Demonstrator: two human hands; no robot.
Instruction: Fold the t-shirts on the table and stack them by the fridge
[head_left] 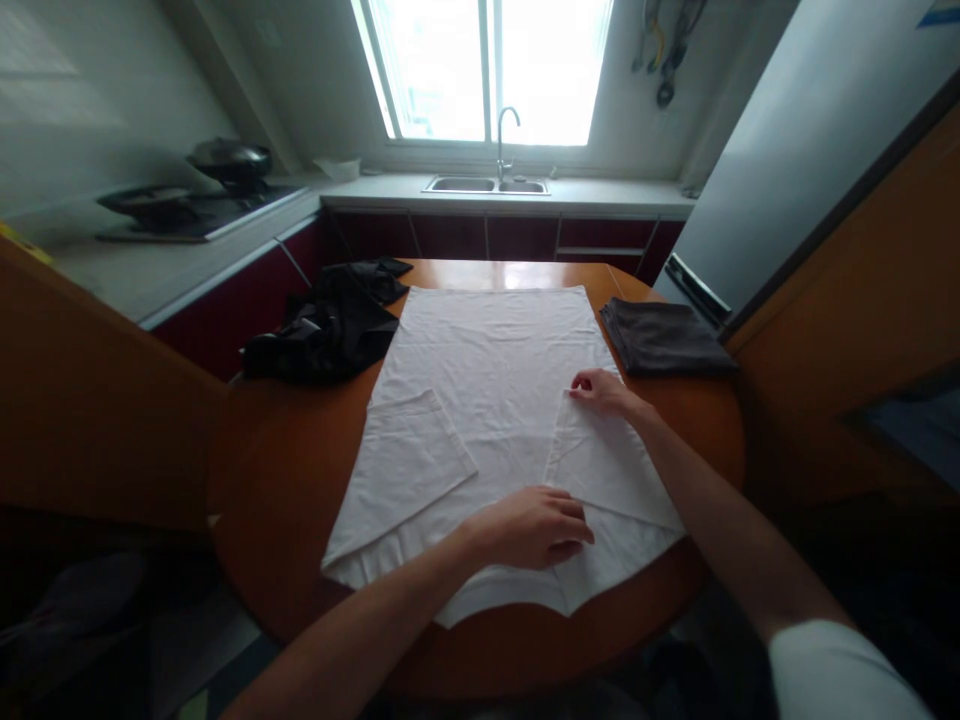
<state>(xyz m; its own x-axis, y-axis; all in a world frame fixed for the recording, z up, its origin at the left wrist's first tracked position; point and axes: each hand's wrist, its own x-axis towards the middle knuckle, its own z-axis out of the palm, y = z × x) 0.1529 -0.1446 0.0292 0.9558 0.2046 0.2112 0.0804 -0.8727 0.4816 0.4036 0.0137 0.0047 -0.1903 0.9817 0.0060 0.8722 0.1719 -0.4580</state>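
Observation:
A white T-shirt [502, 370] lies spread on the table, its neckline on the near side and its hem at the far side. Both sleeves are folded inward over the body: the left sleeve [416, 450] lies flat, while the right one [607, 460] is under my hands. My right hand [600, 390] pinches the far corner of that right sleeve between thumb and fingers. Close to the collar, my left hand [536, 525] rests over the shirt beside the sleeve's near edge, its fingers loosely bent and apart, with nothing visible in them.
The round-ended wooden table [292, 470] carries a heap of black clothing [322, 325] at the left and a folded dark grey cloth [667, 338] at the right. Beyond are a counter with a sink [465, 185], a stove with pans [229, 160], and a fridge [787, 150].

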